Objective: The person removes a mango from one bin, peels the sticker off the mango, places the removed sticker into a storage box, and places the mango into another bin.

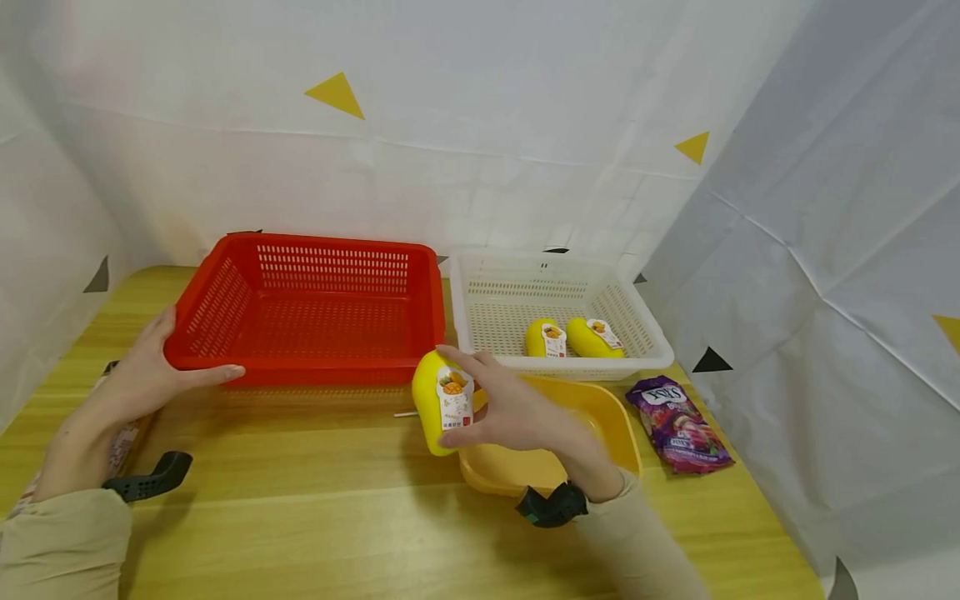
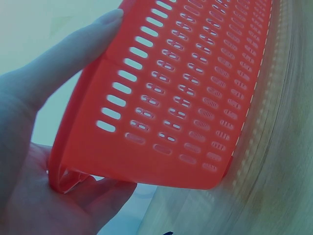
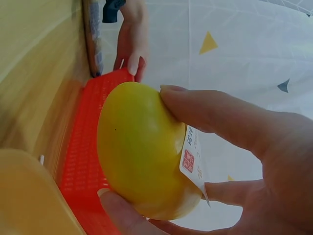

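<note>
My left hand [image 1: 153, 371] grips the near left corner of a red plastic basket [image 1: 330, 373]; the left wrist view shows its thumb on the slotted wall [image 2: 161, 98] and other fingers at the rim. With my right hand [image 1: 517, 408] I hold a yellow mango [image 1: 429, 404] by its sides, thumb and fingers around it. This mango [image 3: 142, 147] bears a white label with a fruit picture and hangs above the table, in front of the red basket's near right corner. Two similar labelled mangoes [image 1: 534, 340] lie in a white basket [image 1: 652, 354] at the back right.
A yellow-orange basin [image 1: 630, 442] stands below my right forearm. To its right lies a purple candy bag [image 1: 681, 425]. A long packet [image 1: 123, 446] is partly hidden beneath my left forearm. A thin white stick [image 1: 405, 414] shows by the held mango. White sheeting [image 1: 480, 75] hangs behind the table.
</note>
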Demonstrator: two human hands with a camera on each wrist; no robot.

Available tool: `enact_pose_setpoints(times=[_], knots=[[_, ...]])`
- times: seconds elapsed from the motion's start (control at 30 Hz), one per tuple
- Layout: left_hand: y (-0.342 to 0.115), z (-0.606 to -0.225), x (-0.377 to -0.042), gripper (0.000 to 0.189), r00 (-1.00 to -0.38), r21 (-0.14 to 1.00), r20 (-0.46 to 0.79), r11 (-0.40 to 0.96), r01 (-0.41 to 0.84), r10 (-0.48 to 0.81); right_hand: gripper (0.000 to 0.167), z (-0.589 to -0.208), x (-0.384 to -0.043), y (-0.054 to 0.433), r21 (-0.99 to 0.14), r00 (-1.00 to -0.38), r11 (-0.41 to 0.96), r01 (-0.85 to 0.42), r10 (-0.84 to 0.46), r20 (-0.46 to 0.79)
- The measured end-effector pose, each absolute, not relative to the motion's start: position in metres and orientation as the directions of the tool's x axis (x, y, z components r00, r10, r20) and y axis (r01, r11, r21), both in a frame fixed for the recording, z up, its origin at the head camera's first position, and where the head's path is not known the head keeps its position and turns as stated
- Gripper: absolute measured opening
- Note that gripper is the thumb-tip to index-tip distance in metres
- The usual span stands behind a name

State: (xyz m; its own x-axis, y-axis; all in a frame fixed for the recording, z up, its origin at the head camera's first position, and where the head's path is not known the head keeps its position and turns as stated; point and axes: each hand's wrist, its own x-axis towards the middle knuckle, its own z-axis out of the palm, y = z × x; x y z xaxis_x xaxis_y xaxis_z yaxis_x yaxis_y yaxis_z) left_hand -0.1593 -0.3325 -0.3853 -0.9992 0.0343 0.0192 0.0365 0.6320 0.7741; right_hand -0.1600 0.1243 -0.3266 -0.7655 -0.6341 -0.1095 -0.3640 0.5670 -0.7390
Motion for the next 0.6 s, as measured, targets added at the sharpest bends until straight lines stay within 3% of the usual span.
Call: enact_pose_setpoints(times=[0.2,0.4,0.6], knots=[[-0.332,-0.386,-0.159,0.108,-0.999,0.768,0.032,0.639,0.044,0.03,0.104,-0.337,-0.154,0.113,-0.769,-0.752,0.543,-0.338,-0.647,-0.127],[-0.333,-0.386,-0.159,0.108,-0.999,0.756,0.035,0.654,0.034,0.012,0.104,-0.342,-0.147,0.101,-0.707,-0.737,0.582,-0.401,-0.664,-0.128],[-0.333,-0.386,-0.159,0.106,-0.999,0.75,0.041,0.66,0.037,0.01,0.104,-0.351,-0.142,0.091,-0.72,-0.719,0.566,-0.4,-0.681,-0.136]])
